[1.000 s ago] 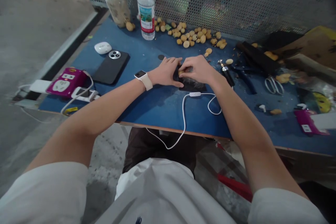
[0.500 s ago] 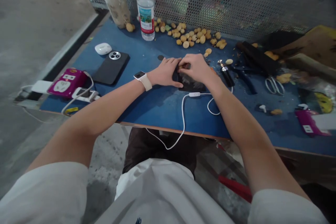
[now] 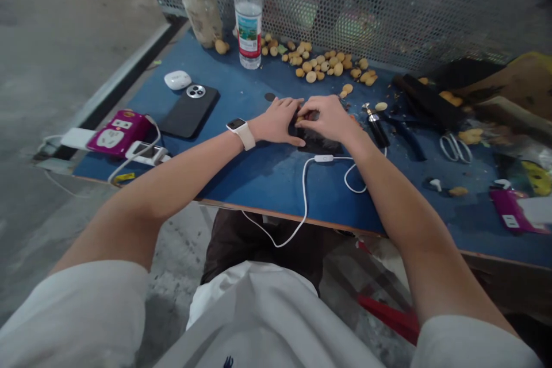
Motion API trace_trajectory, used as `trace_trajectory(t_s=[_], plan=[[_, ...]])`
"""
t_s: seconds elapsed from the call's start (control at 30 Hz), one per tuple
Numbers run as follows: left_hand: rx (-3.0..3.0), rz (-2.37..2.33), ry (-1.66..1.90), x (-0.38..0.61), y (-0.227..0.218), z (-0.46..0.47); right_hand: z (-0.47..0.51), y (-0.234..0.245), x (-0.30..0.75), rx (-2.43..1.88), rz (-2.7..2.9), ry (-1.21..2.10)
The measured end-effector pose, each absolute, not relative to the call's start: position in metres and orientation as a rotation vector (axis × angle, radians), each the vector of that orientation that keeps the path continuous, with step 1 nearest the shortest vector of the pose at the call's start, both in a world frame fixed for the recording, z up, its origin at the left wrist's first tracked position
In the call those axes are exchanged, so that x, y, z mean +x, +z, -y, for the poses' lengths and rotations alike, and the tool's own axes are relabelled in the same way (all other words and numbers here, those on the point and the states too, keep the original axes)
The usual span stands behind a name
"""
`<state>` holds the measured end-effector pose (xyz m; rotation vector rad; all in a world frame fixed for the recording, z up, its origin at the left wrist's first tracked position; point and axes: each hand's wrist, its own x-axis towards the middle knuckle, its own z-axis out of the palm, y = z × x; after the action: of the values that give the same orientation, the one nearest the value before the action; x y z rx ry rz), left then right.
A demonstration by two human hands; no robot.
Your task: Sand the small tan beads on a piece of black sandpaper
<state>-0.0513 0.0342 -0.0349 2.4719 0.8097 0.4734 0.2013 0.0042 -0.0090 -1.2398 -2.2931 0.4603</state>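
Observation:
My left hand point(image 3: 278, 121) lies palm down with its fingers stretched and the thumb apart, at the left side of a small dark pad point(image 3: 321, 145). A pale watch sits on that wrist. Over the pad, my right hand point(image 3: 326, 118) is closed in a pinch, its fingertips close to those of the left. Something small and tan shows at the right fingertips, too hidden to name. A white cable with an inline switch point(image 3: 324, 158) runs just in front of the pad. Right of the right hand lies a black-handled tool with a metal tip point(image 3: 376, 125).
Round tan nut-like pieces point(image 3: 328, 63) lie along the mesh panel, beside a water bottle point(image 3: 249, 34). A phone point(image 3: 186, 114), white earbud case point(image 3: 177, 80) and purple power strip point(image 3: 118, 133) are leftward. Blue-handled pliers point(image 3: 409, 139), scissors point(image 3: 456, 148) and an earbud point(image 3: 436, 184) are rightward.
The view has swung slightly, so everything on the table appears a little further right. Both hands stay together over the pad, with the right fingers slightly shifted in their pinch.

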Motion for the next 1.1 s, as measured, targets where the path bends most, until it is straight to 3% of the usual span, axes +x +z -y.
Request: trace_trajectory(t_s=[1.1], plan=[[2.466, -0.903, 0.465, -0.054, -0.034, -0.028, 0.002, -0.010, 0.211, -1.250, 2.271, 0.365]])
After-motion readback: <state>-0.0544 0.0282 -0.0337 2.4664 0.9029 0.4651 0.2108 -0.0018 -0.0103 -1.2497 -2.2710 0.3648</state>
